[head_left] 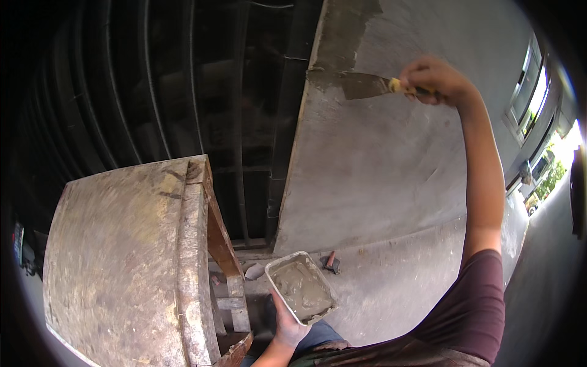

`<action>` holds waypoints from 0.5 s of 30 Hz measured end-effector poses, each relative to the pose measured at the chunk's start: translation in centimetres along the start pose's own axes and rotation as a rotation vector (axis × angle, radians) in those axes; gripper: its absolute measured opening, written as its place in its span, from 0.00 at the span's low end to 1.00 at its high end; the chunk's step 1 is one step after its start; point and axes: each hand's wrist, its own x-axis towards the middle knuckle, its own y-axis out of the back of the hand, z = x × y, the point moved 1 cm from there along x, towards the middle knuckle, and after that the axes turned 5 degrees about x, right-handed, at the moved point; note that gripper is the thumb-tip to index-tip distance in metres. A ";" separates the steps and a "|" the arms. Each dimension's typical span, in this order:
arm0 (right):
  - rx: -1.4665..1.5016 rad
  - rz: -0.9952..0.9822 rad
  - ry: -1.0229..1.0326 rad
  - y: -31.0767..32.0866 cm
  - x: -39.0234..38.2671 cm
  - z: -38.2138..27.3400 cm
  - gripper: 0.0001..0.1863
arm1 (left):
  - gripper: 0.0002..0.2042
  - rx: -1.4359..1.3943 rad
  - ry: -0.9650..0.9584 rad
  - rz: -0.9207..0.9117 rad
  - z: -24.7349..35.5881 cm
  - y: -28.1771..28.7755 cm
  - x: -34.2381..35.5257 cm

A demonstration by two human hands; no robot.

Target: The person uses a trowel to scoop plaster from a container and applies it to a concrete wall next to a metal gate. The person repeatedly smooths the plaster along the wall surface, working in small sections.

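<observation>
My right hand [434, 82] grips the yellow-and-black handle of a wide putty knife [367, 87], raised against a grey plastered wall [367, 165]. The blade meets the wall near its left edge, where a darker patch of wet grey compound [342, 43] runs up and along that edge. Low at the centre, my left hand [288, 324] holds a white rectangular tub [331, 287] by its left side; grey paste [299, 284] lies inside it.
A stained wooden stand [113, 244] fills the lower left, beside dark ribbed metal panels [134, 73]. A tool with a reddish handle [330, 263] lies on the dusty floor [385, 287] beyond the tub. A window [529, 85] and daylight show at the right.
</observation>
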 end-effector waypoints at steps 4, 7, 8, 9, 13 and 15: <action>-0.508 0.400 0.698 -6.9 -5.5 -1.4 0.20 | 0.37 -0.057 0.002 -0.045 -0.5 -0.3 1.4; -0.861 0.510 0.774 -16.1 -9.8 -4.4 0.27 | 0.37 -0.066 0.015 -0.030 -0.2 0.9 0.3; -0.929 0.531 0.795 -17.2 -9.5 -5.2 0.27 | 0.37 -0.061 0.018 -0.033 -0.2 1.3 0.3; -0.999 0.549 0.813 -18.3 -9.2 -5.7 0.27 | 0.37 -0.058 0.024 -0.035 -0.2 1.4 0.2; -1.182 0.566 0.755 -18.7 -7.8 -6.9 0.27 | 0.38 -0.009 0.002 0.002 0.0 0.0 0.0; -1.190 0.573 0.769 -19.0 -7.3 -7.7 0.23 | 0.38 -0.033 -0.002 0.025 -0.1 0.0 -0.1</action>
